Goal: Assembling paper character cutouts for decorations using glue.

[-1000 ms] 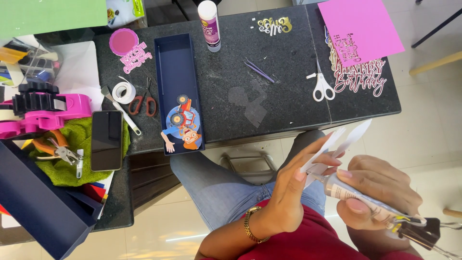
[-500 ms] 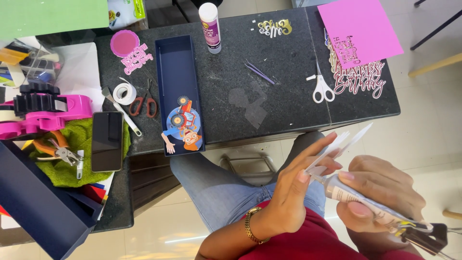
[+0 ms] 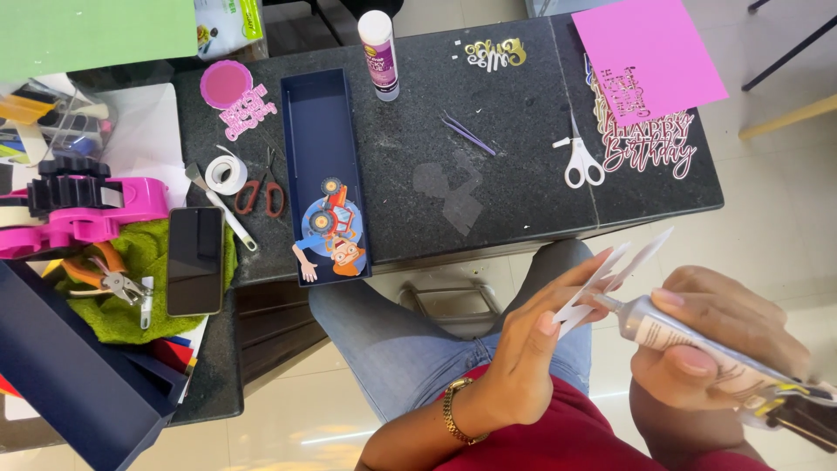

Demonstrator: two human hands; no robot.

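My left hand [image 3: 532,344] pinches a thin white paper cutout [image 3: 615,270] at the lower right, held edge-on over my lap. My right hand [image 3: 728,336] grips a grey glue tube [image 3: 697,344], and its nozzle touches the cutout's lower part. Both hands sit below the front edge of the dark granite table [image 3: 514,113]. A narrow navy box lid [image 3: 324,174] lies on the table, and a cartoon figure cutout [image 3: 330,235] rests at its near end.
White scissors [image 3: 577,161], a pink paper sheet [image 3: 647,48], cut-out lettering [image 3: 649,139], a glue stick [image 3: 379,44] and purple tweezers [image 3: 468,135] lie on the table. At left are red scissors [image 3: 257,194], a tape roll [image 3: 225,174], a phone [image 3: 194,260], a pink tape dispenser [image 3: 83,209] and pliers [image 3: 109,277].
The white cutout has tilted and turned more edge-on in my left hand. The glue tube's nozzle has come up against it. The things on the table have not moved.
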